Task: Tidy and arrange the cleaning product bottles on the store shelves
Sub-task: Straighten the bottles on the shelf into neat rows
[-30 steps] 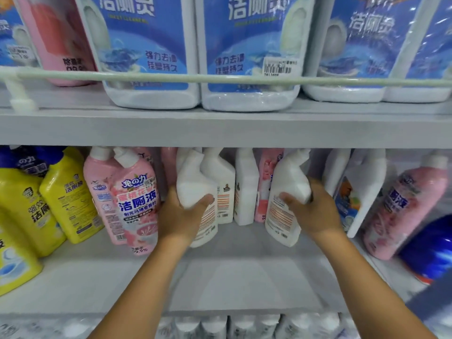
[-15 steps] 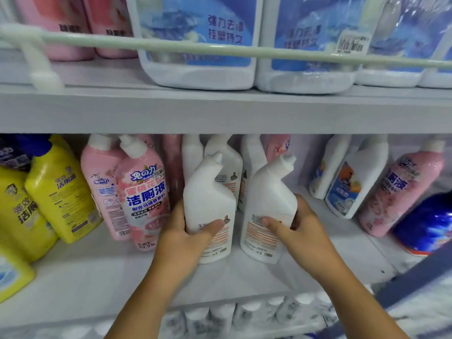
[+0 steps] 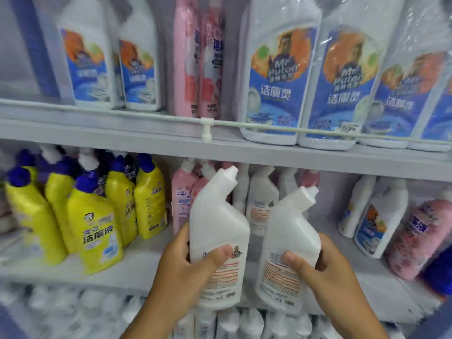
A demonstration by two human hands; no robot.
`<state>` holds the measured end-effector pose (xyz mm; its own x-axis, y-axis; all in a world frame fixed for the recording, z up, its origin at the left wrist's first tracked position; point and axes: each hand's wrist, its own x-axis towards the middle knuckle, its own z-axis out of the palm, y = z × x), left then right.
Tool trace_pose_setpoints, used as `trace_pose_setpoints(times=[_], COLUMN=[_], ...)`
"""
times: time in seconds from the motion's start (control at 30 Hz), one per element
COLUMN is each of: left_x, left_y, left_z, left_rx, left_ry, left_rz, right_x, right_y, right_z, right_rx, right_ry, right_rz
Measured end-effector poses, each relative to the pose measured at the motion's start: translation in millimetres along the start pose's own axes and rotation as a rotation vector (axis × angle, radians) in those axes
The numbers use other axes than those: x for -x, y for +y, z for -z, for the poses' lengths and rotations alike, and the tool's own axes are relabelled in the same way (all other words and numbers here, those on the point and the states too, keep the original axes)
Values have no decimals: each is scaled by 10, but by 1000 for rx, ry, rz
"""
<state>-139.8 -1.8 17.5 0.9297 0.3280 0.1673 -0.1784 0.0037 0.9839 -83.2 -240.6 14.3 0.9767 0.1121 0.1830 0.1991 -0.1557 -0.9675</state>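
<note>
Left hand [image 3: 181,267] was clamped round the lower body of a white angled-neck bottle [image 3: 217,231], thumb across the back label, fingers behind. Right hand [image 3: 325,267] had the same grip on a second white bottle [image 3: 288,241]. Both bottles were held at the front edge of the middle shelf [image 3: 137,272], bases over the lip, just beside each other, necks tilted right. Opaque rigid plastic, probably full, so moderately heavy and bottom-weighted; smooth walls could slip, the label area gives better purchase. Best hold looked like the wide body low down, not the thin neck or cap. More white bottles [image 3: 261,204] stood behind; yellow bottles [image 3: 97,228] left, pink bottle [image 3: 415,236] right, leaning. Some blur.
</note>
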Motion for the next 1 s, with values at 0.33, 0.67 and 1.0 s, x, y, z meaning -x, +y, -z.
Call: trace_pose_setpoints(times=[0.33,0.67,1.0], left_x=[860,366,-987], left_y=[1223,2369,2934], left_z=[688,1307,2167], left_rx=[-17,-36,-129], left_ry=[164,114,44], left_rz=[-222,-553,-552], right_x=[634,417,-538], right_y=[-935,-2505,-3435], right_z=[-451,-784,-1660], right_rx=[-124,-145,-62], right_ry=[-211,-284,-207], right_rz=[193,572,724])
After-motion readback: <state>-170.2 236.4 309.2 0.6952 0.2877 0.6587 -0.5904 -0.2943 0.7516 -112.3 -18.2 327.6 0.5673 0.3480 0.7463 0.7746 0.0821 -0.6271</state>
